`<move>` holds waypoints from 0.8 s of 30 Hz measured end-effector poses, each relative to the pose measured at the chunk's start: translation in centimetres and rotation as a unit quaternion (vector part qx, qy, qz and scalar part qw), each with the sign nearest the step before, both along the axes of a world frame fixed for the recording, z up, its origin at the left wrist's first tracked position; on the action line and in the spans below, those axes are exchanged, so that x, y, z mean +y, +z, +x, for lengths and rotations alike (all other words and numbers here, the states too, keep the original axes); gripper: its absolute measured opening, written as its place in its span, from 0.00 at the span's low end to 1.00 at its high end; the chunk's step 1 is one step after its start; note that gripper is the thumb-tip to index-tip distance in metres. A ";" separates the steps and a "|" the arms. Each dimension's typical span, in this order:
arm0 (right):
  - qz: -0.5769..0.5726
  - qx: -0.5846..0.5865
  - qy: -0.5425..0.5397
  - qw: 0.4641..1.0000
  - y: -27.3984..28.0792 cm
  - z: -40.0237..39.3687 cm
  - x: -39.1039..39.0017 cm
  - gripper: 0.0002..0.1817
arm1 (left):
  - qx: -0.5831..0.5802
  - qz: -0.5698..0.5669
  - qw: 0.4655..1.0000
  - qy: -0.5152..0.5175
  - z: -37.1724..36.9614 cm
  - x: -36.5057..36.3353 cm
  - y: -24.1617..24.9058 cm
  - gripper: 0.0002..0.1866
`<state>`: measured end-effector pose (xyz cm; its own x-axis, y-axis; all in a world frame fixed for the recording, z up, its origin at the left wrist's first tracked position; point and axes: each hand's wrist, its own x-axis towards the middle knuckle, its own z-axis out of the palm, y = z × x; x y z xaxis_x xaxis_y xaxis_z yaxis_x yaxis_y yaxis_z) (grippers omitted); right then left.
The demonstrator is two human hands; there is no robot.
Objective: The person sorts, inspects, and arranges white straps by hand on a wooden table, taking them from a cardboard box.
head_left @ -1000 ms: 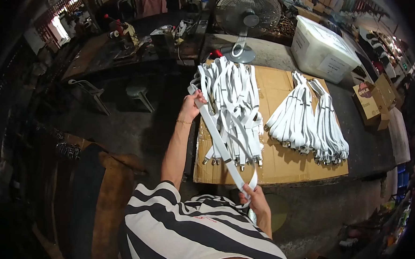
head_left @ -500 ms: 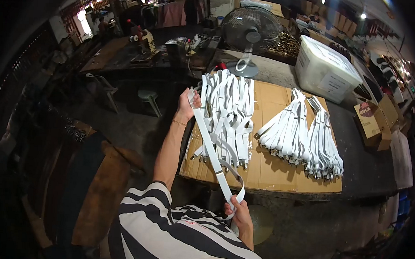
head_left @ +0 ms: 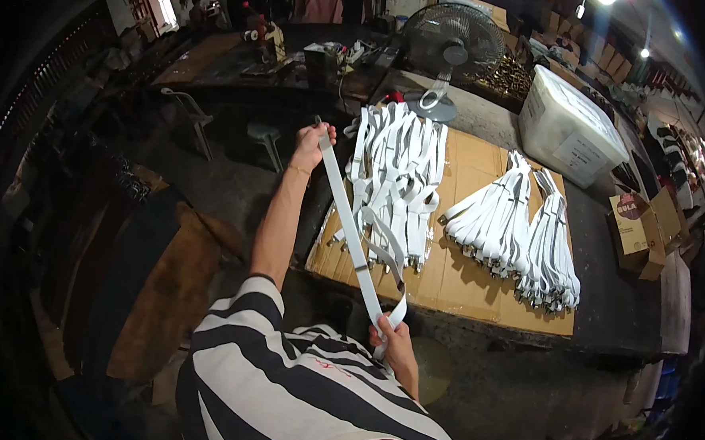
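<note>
A pair of white suspenders is stretched diagonally between my two hands, with a slider partway along. My left hand, at the upper end, is closed on the strap beside the table's left edge. Lower down, near my striped shirt, my right hand grips the other end. A loose grey-backed length curls up from there over the cardboard edge. Just right of my left hand lies a wide pile of white suspenders with metal clips along its near edge. Two gathered bundles of suspenders lie farther right.
A cardboard sheet covers part of the dark table. Behind it stand a fan and a white plastic bin. An open carton sits at the right. A stool and a chair stand left of the table.
The camera view has shifted, moving the table scene slightly right. My left hand has moved a little farther left from the pile, keeping the strap taut. Both hands keep their hold.
</note>
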<state>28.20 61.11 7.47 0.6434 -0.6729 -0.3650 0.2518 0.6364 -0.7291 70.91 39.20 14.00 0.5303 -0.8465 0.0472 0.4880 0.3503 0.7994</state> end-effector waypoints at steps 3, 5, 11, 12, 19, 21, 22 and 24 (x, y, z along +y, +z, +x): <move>-0.051 0.057 -0.005 0.997 0.2 0.9 0.0 0.10 | -0.017 0.040 0.999 0.019 0.1 -0.8 0.1 0.07; -0.054 0.064 0.000 0.997 0.1 1.6 -0.3 0.10 | -0.043 0.040 0.998 0.017 0.1 -1.2 0.3 0.07; -0.053 0.131 -0.026 0.990 1.1 3.0 -1.6 0.14 | -0.169 0.051 0.984 0.007 -1.1 -4.9 -0.8 0.13; -0.046 0.136 -0.035 0.989 1.2 3.3 -1.9 0.15 | -0.100 0.025 0.995 -0.009 -1.1 -5.8 -1.2 0.14; -0.022 0.157 -0.056 0.986 -1.1 7.8 -5.1 0.18 | 0.034 0.126 0.991 -0.009 1.5 -9.2 -3.8 0.12; 0.018 0.176 -0.030 0.984 -2.1 8.8 -5.6 0.18 | 0.071 0.082 0.989 -0.104 3.9 -9.7 -5.8 0.12; 0.011 0.196 -0.019 0.980 -2.9 9.1 -5.7 0.17 | 0.089 0.084 0.987 -0.109 4.4 -9.7 -6.5 0.13; 0.018 0.204 -0.027 0.978 -2.7 10.5 -5.5 0.17 | 0.104 0.122 0.980 -0.115 6.0 -10.3 -8.3 0.17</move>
